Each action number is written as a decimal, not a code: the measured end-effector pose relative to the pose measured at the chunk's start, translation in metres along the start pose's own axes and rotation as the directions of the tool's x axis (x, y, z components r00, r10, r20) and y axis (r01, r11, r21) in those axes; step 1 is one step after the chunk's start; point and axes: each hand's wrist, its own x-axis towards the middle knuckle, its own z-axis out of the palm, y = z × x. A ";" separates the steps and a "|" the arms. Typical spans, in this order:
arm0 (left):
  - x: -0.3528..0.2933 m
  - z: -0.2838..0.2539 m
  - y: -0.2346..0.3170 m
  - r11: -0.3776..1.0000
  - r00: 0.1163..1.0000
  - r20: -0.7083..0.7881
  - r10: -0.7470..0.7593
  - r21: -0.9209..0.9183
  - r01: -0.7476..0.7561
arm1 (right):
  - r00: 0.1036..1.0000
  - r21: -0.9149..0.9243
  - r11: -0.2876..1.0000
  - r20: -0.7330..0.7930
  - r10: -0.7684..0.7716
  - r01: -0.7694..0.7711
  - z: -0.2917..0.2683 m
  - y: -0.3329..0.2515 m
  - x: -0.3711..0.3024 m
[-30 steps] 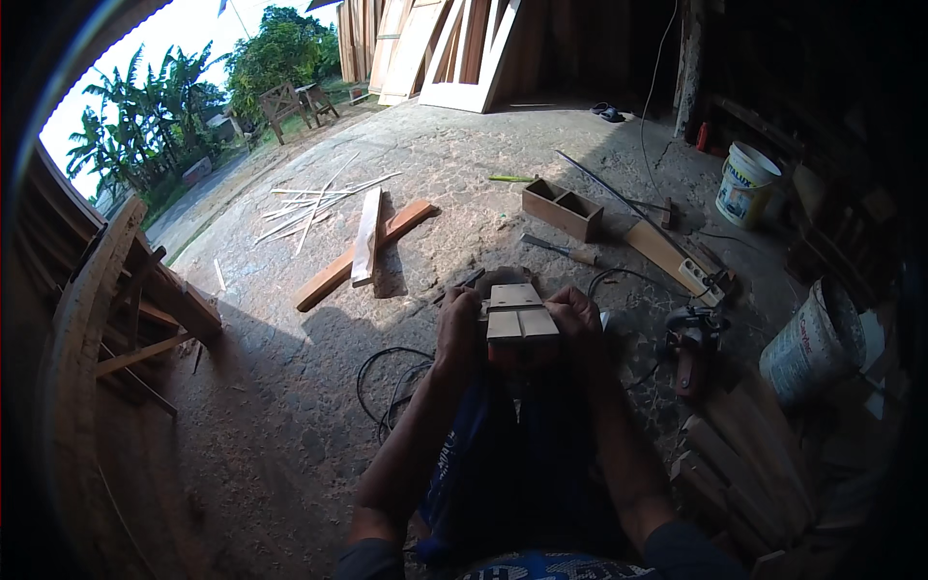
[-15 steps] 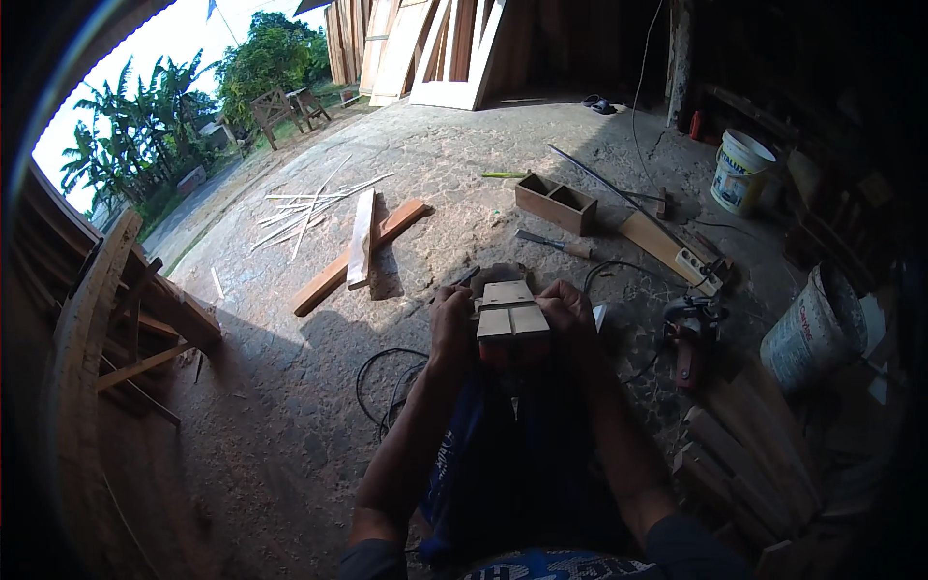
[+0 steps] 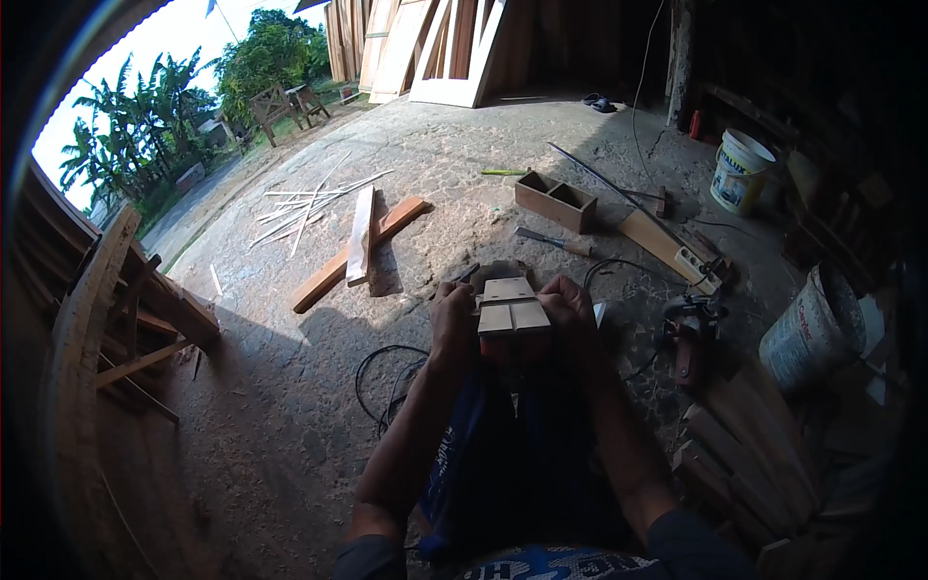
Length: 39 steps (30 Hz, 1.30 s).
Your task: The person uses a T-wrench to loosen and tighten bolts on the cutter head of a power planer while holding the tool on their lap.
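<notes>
One left grip (image 3: 451, 311) and one right grip (image 3: 568, 305) pinch an upturned planer (image 3: 498, 317) between them, seemingly to steady it.

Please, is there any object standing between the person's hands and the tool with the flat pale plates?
Nothing visible does. The left hand and right hand are right at the sides of the tool; shadow hides the exact grip. The chisel and divided wooden box lie beyond it, not between.
</notes>
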 end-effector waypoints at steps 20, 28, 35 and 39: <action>0.019 0.004 -0.041 0.988 0.998 0.027 -0.053 -0.143 0.056 | 1.000 0.011 0.999 0.004 -0.031 0.031 0.005 -0.004 -0.002; 0.003 0.002 -0.022 0.984 0.992 0.016 -0.126 -0.123 0.127 | 0.999 -0.073 0.997 0.018 -0.031 0.033 0.000 -0.001 -0.002; 0.002 0.002 -0.015 0.977 0.994 0.021 -0.110 -0.181 0.111 | 0.910 -0.454 0.823 0.379 -0.169 0.342 -0.012 -0.028 0.012; -0.002 0.000 0.008 0.858 0.964 0.072 -0.255 -0.442 0.260 | 0.815 -0.590 0.714 0.577 0.048 0.376 -0.004 -0.078 0.005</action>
